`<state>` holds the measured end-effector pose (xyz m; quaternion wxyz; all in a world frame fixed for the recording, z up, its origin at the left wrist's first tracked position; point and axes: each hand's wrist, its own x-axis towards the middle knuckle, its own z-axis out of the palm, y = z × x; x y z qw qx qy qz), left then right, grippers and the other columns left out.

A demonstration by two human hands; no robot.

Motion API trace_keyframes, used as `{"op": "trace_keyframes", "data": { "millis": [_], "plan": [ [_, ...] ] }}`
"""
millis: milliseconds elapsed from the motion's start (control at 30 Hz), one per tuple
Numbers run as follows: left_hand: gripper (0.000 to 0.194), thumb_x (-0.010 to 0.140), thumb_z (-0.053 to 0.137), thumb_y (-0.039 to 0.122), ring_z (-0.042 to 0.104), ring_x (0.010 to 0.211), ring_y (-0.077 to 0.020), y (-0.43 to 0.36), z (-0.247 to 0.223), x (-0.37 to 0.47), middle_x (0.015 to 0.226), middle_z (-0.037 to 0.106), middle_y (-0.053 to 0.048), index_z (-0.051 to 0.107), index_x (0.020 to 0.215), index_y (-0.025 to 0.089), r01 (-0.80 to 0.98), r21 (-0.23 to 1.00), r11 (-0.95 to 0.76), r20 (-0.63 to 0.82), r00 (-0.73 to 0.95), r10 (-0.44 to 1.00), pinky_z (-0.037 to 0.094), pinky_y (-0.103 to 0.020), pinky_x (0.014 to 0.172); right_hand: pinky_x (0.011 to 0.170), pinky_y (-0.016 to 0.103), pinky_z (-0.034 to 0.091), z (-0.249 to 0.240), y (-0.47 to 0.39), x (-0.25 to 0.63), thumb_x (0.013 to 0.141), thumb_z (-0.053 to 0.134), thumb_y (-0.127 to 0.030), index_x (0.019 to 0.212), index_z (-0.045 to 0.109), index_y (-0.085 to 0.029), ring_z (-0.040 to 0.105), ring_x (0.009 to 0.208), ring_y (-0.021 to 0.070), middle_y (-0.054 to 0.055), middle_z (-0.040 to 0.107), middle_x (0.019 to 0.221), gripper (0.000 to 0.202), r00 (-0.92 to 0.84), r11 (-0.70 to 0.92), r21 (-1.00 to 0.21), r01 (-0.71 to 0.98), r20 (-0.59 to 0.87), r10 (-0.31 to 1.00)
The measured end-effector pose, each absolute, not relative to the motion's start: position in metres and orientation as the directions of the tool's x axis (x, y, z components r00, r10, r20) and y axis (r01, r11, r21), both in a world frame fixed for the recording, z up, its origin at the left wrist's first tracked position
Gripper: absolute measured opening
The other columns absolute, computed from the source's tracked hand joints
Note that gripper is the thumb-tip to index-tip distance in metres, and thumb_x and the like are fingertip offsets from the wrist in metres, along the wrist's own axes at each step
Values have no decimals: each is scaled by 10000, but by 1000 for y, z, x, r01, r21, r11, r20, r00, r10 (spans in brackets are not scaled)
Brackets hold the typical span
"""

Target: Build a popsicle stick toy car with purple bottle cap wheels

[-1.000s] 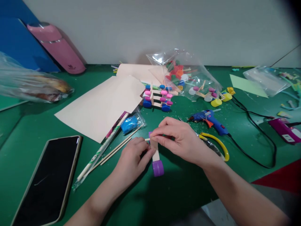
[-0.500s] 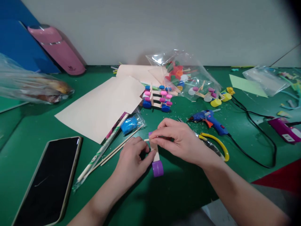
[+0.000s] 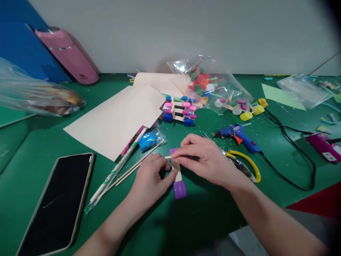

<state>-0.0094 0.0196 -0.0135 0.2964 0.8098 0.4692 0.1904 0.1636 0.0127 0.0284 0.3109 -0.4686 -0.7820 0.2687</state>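
Note:
A flat light-wood strip (image 3: 178, 175) stands low over the green table, with a purple bottle cap (image 3: 180, 190) at its near end and another purple piece (image 3: 173, 152) at its far end. My left hand (image 3: 150, 177) is closed at the strip's left side, thumb pressed on its edge. Above the strip, my right hand (image 3: 204, 158) pinches a short thin wooden stick (image 3: 168, 157), whose pale end points left past the fingertips. My palm and fingers hide the rest of the stick and part of the strip.
A blue glue gun (image 3: 237, 135) and yellow-handled pliers (image 3: 247, 163) lie to the right. Behind stands a small stack of cap-wheeled wooden frames (image 3: 179, 111). Left are thin wooden sticks (image 3: 131, 170), a paper sheet (image 3: 114, 121), a phone (image 3: 57, 202) and a pink bottle (image 3: 68, 57).
My right hand has lifted slightly off the strip, and more of the stick's pale end shows. The left hand stays in place on the strip. The whole view has shifted a little.

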Motion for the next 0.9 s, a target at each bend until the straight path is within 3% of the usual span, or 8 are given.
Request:
{"op": "trace_keyframes", "data": {
  "millis": [267, 500, 900],
  "plan": [
    [191, 733, 535, 360, 488, 586, -154, 26, -11, -5, 625, 494, 11, 473, 682, 187, 719, 630, -293, -18, 390, 921, 360, -253, 509, 649, 198, 412, 27, 13, 164, 802, 582, -162, 888, 691, -176, 538, 711, 96, 9, 540, 797, 139, -368, 422, -720, 551, 245, 897],
    [255, 721, 551, 291, 551, 608, -151, 31, -11, -3, 759, 609, -8, 545, 959, 198, 656, 715, -242, -70, 412, 909, 399, -246, 541, 652, 189, 402, 27, 12, 164, 802, 579, -150, 898, 693, -165, 533, 712, 88, 11, 535, 809, 150, -368, 411, -715, 565, 228, 902],
    [205, 716, 558, 265, 566, 641, -154, 32, -10, -4, 752, 628, -19, 597, 900, 185, 619, 756, -213, -80, 410, 909, 407, -234, 547, 649, 182, 406, 26, 12, 162, 796, 586, -157, 889, 690, -139, 531, 702, 85, 14, 540, 794, 141, -356, 446, -724, 526, 289, 889]
  ]
}}
